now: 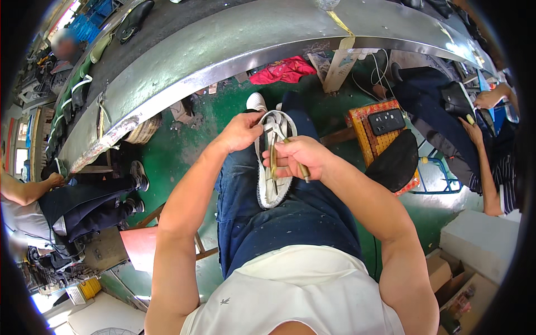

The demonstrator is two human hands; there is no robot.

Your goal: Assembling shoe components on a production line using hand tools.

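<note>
A white shoe upper on its last (273,190) lies sole-up on my lap, over dark blue trousers. My left hand (242,131) grips the shoe's far end near the toe. My right hand (300,158) is closed around a metal lasting plier with a brownish handle (303,170), its jaws resting on the shoe's rim. Both forearms come in from the lower edge.
A curved grey conveyor (184,56) arcs across the top, carrying dark shoes at its left. A red and yellow stool (373,139) with a black object stands to my right. People sit at the left and right. Cardboard boxes (446,279) lie at the lower right on the green floor.
</note>
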